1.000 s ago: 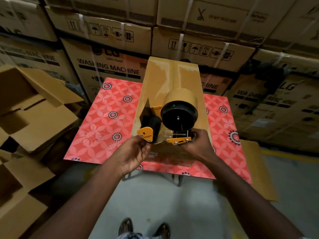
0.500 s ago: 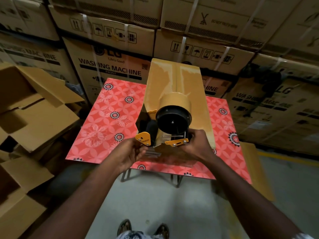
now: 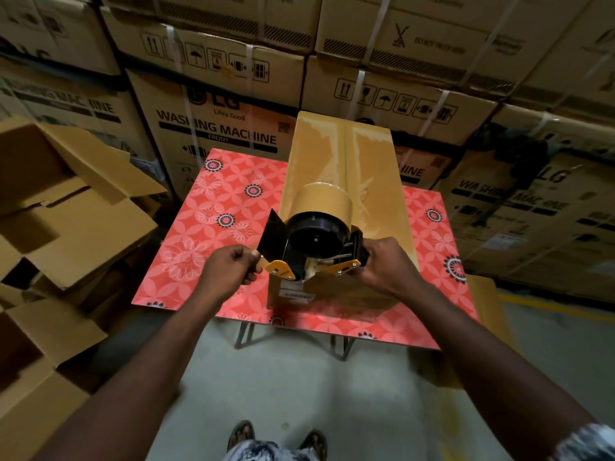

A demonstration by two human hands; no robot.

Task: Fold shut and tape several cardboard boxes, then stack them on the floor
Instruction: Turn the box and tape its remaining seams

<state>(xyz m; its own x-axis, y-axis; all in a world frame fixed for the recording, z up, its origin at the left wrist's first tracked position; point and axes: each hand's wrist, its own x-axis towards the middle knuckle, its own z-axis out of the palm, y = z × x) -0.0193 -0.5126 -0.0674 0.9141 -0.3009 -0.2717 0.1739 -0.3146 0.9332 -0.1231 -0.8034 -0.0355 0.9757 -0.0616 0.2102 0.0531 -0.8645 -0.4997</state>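
A long closed cardboard box (image 3: 346, 151) lies on the red flowered table (image 3: 213, 227), taped along its top seam. A black and orange tape dispenser (image 3: 316, 237) with a brown tape roll sits over the box's near end. My right hand (image 3: 382, 264) grips the dispenser's right side. My left hand (image 3: 229, 271) pinches the tape end by the dispenser's orange left tip, fingers curled.
Open, unfolded cardboard boxes (image 3: 66, 214) pile up on the left. Stacked washing machine cartons (image 3: 219, 128) form a wall behind the table. A flat cardboard sheet (image 3: 482, 311) leans at the table's right. Grey floor and my feet (image 3: 276, 437) lie below.
The dispenser has tilted and shifted slightly right over the box's near end. My left hand has moved left, away from the dispenser's body, pinching at its orange tip.
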